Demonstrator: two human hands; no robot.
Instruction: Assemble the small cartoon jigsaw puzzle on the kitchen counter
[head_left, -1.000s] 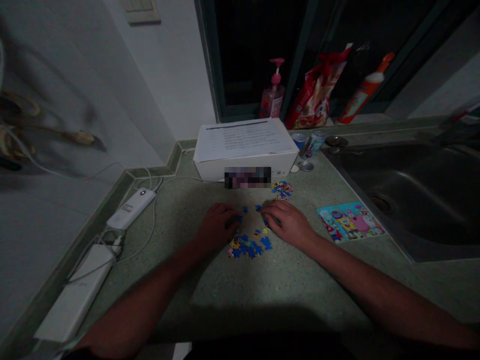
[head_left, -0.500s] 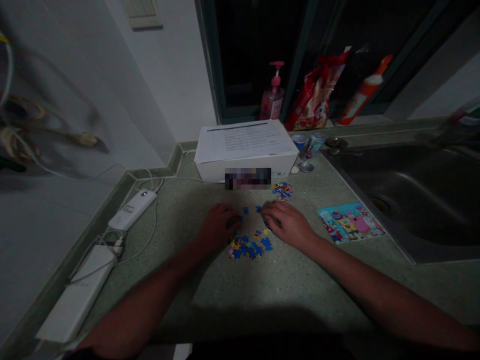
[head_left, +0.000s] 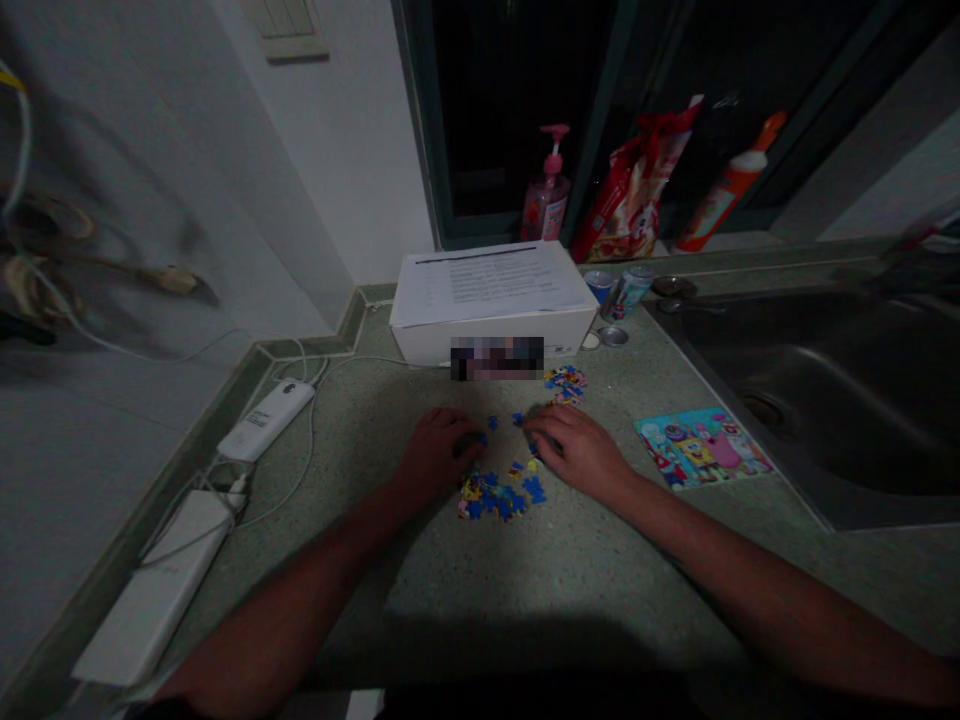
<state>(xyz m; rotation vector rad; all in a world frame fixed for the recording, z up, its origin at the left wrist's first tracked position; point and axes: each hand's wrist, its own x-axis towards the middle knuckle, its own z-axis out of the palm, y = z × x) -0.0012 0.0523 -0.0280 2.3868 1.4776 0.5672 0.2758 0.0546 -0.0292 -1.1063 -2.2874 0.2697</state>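
Note:
My left hand (head_left: 442, 447) rests on the counter with its fingers loosely bent and the thumb apart from them. A small blue jigsaw piece lies at its fingertips; whether they touch it I cannot tell. Opposite it, my right hand (head_left: 574, 445) lies with fingers stretched leftward and the thumb spread away. Near its fingertips is a blue jigsaw piece (head_left: 517, 419), and a yellow piece (head_left: 533, 465) sits by the thumb. Another blue piece (head_left: 492, 422) lies between the hands. Just below them is a cluster of mostly blue jigsaw pieces (head_left: 491, 500), several overlapping.
A pile of colourful pieces (head_left: 566, 382) lies before a white box (head_left: 487, 290). To the right are a cartoon picture card (head_left: 701, 447) and a metal sink (head_left: 825, 390). A white power bank (head_left: 266, 418), cables and a power strip (head_left: 161, 590) line the left. Cans (head_left: 628, 293) stand behind.

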